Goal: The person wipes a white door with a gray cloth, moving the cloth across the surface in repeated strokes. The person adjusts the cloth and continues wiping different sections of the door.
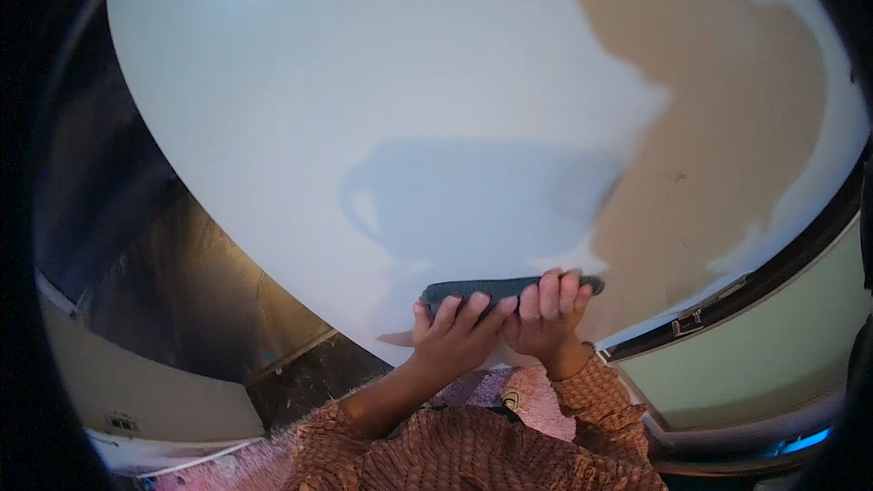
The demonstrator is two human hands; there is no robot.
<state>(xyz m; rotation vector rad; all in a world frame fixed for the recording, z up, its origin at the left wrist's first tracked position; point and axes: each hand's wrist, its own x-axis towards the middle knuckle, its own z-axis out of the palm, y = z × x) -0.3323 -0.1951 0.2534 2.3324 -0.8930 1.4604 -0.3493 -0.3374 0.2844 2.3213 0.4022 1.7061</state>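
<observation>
My left hand and my right hand are side by side at the lower middle of the view, thumbs close together. Both grip a dark grey, long item that looks like folded cloth. Its left end is under my left fingers, and a short tip sticks out past my right fingers. Beyond it spreads a large smooth white surface, likely a tabletop or panel. Whether the grey item touches that surface cannot be told.
Shadows fall on the white surface, a brown one at right. A dark, stained brown surface lies beyond its left edge. A pale green panel with a dark frame is at right. Pink carpet and a shoe show below.
</observation>
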